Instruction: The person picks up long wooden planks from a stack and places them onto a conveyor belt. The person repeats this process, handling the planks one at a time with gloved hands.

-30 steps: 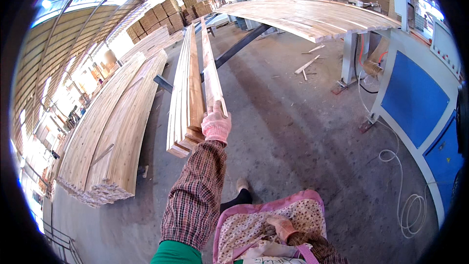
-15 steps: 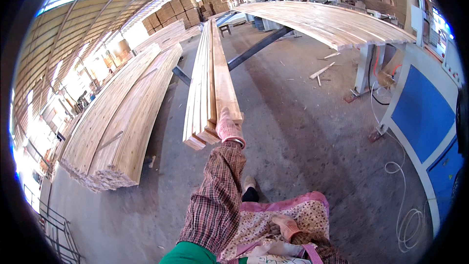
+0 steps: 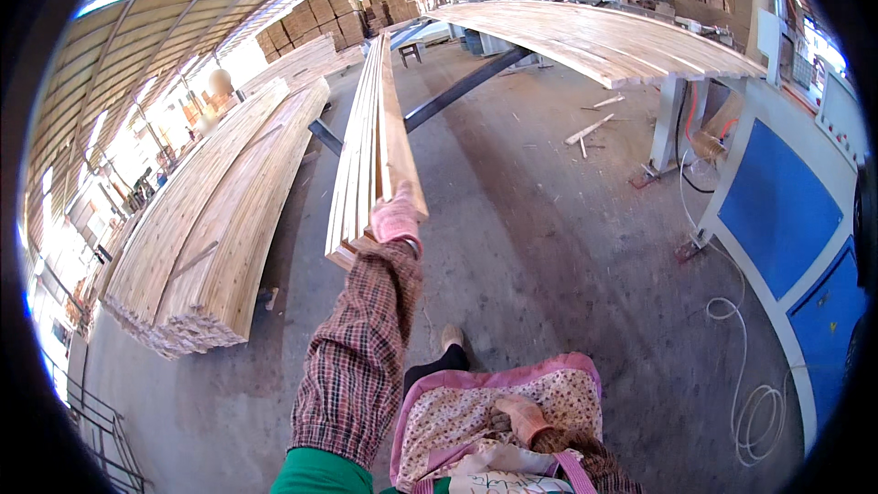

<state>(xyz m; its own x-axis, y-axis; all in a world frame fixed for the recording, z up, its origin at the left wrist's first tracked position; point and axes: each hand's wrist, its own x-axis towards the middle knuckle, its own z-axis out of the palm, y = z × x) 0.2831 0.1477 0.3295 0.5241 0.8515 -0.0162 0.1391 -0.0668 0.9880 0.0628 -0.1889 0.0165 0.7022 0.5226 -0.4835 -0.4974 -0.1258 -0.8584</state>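
Observation:
My left hand [image 3: 396, 216], in a pink glove, grips the near end of a long wooden board [image 3: 395, 142]. That board leans at the right side of a row of similar boards [image 3: 355, 165] standing on edge, whose far ends run away from me. A narrow gap shows between it and its neighbour near my fingers. Low in front of my body, my right hand [image 3: 521, 419], also gloved, rests by the flowered apron [image 3: 439, 421] with its fingers curled in. Whatever it may hold is hidden.
Dark metal beams [image 3: 466, 89] cross under the boards. On the left lies a large stack of boards [image 3: 210, 229]. At right, a long table of boards [image 3: 594, 37] meets a blue-and-white machine cabinet [image 3: 777, 210]. A white hose [image 3: 743, 357] and wood scraps [image 3: 588, 131] lie on the floor.
The held board has tipped from lying flatter to standing more on edge, closer against the row. My left hand and the boards sit further left in the picture. The right hand stays by the apron.

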